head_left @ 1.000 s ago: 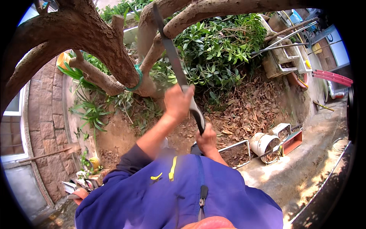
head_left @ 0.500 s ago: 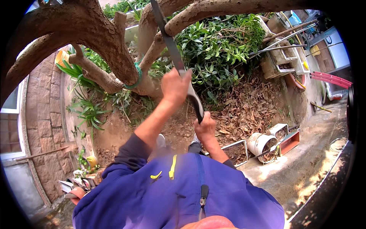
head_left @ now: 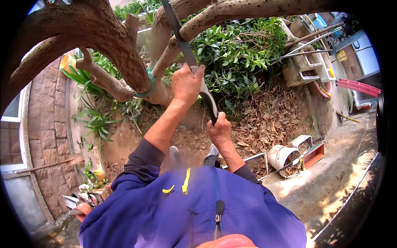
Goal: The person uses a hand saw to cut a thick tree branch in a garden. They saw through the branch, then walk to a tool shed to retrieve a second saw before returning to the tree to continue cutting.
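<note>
A hand saw with a long dark blade and a curved grey and black handle slants up and away in front of me. Its blade crosses a tree branch at the point where the branch meets a lower limb; how deep it sits in the wood I cannot tell. My left hand is closed at the front of the handle, just behind the blade. Around the handle's rear end my right hand is wrapped. The blade's far tip runs out at the top of the picture.
A thick trunk arches on the left, with green twine tied round it. Leafy shrubs grow beyond the saw. Dry leaves cover soil. White pots stand at right, and a stone wall is at left.
Both hands have pushed the saw a short way forward and slightly left along its length. The branch and the surroundings look the same.
</note>
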